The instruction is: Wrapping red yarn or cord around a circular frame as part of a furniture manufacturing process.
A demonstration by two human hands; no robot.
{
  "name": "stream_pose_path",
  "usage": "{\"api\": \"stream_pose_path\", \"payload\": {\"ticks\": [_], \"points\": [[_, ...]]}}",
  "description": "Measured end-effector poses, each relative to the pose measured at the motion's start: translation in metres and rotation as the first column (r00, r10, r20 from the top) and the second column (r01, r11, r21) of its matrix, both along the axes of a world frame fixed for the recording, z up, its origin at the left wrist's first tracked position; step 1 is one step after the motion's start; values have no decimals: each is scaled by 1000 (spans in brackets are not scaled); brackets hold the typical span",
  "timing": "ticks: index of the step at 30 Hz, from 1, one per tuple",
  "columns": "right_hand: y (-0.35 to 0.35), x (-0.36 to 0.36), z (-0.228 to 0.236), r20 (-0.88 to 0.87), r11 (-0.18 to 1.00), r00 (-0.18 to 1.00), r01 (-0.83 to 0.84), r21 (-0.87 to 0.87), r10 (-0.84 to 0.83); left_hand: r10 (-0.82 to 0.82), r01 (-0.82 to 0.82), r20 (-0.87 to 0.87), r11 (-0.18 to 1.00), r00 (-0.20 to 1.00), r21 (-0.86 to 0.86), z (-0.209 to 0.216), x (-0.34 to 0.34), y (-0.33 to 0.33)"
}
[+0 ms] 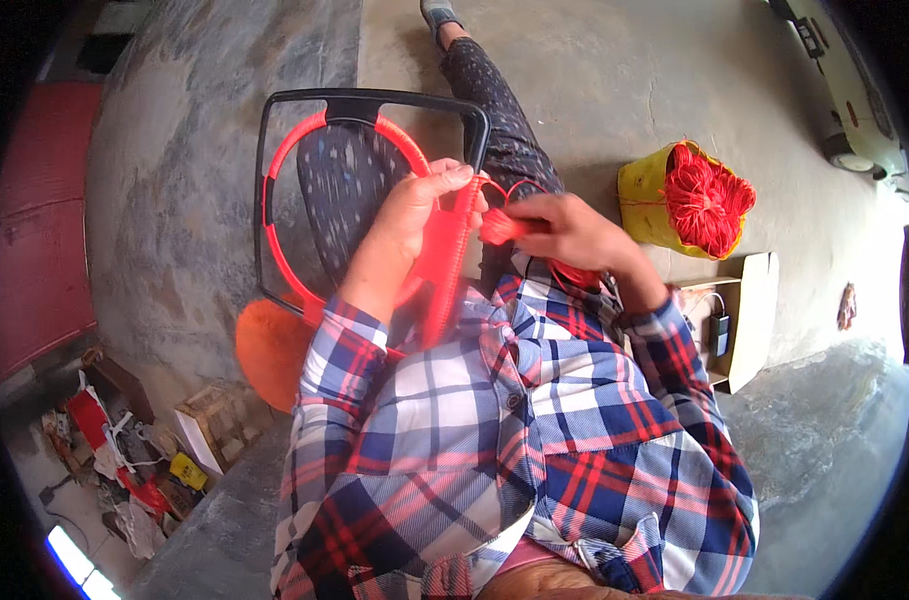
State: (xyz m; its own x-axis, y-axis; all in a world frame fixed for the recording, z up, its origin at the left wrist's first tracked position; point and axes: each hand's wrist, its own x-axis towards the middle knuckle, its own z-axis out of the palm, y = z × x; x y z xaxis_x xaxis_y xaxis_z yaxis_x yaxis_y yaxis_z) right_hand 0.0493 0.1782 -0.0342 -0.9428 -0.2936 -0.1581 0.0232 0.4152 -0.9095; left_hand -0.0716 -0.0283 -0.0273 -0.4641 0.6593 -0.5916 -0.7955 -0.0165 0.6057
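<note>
At 11 o'clock, left hand (415, 208) pinches the red-wrapped edge (459, 235); at 2, right hand's (577, 232) curled fingers clasp a red cord bundle (497, 228). I'd keep tension even.

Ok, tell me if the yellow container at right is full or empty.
Full at the top: red cord covers the opening of the yellow container and bulges past its rim; lower down is hidden.

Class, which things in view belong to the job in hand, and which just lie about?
Job:
black frame
red weaving, in left hand
red cord, in right hand
probably spare cord, yellow tub

Lying about, apparently:
open box
black device
floor clutter
</note>
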Motion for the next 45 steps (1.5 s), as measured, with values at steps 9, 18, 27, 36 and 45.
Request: {"api": "stream_pose_path", "payload": {"ticks": [9, 18, 27, 36, 45], "points": [[-17, -68, 11, 64, 667, 931, 304, -680, -359, -43, 43, -19, 998, 999, 34, -4, 8, 5], [-20, -79, -3, -31, 712, 868, 387, -586, -496, -32, 35, -41, 998, 999, 55, -4, 6, 9], [-12, -1, -24, 24, 865, 923, 368, -341, -383, 109, -107, -30, 993, 994, 43, -10, -7, -6], [67, 55, -9, 336, -40, 782, 372, -927, -525, 71, -69, -31, 996, 997, 63, -7, -9, -11], [70, 130, -48, 523, 680, 628, 723, -118, -577, 158, -168, 76, 974, 985, 153, -1, -13, -13]]}}
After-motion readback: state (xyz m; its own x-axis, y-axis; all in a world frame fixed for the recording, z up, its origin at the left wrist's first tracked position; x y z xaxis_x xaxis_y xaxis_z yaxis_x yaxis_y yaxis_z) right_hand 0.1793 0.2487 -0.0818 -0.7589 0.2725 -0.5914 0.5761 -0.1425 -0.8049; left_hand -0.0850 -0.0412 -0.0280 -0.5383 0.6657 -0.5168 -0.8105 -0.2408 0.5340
